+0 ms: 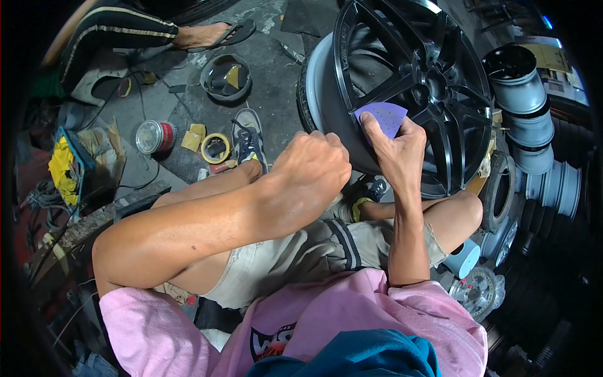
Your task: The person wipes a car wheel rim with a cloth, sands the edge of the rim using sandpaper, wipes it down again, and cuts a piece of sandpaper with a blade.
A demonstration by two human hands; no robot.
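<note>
Where the floor (279,85) spreads out on my left, a tin (156,137), a roll of yellow tape (204,149) and a dark bowl (229,98) with scraps in it sit apart from the work. Next across comes my left grip (317,164), curled into a fist with its back up; I cannot tell whether anything is inside. Then the purple disc (386,116), dotted with small holes, is pinched firmly between thumb and fingers of my right grip (400,147). From here it overlaps the edge of the black spoked wheel (433,88), tilted before me, though I cannot make out how fully they touch. I take the step in hand to be rubbing the wheel down; the next move, I judge, calls for even pressure, the disc following the curve. Farthest right, grey rims (524,97) stand stacked.
</note>
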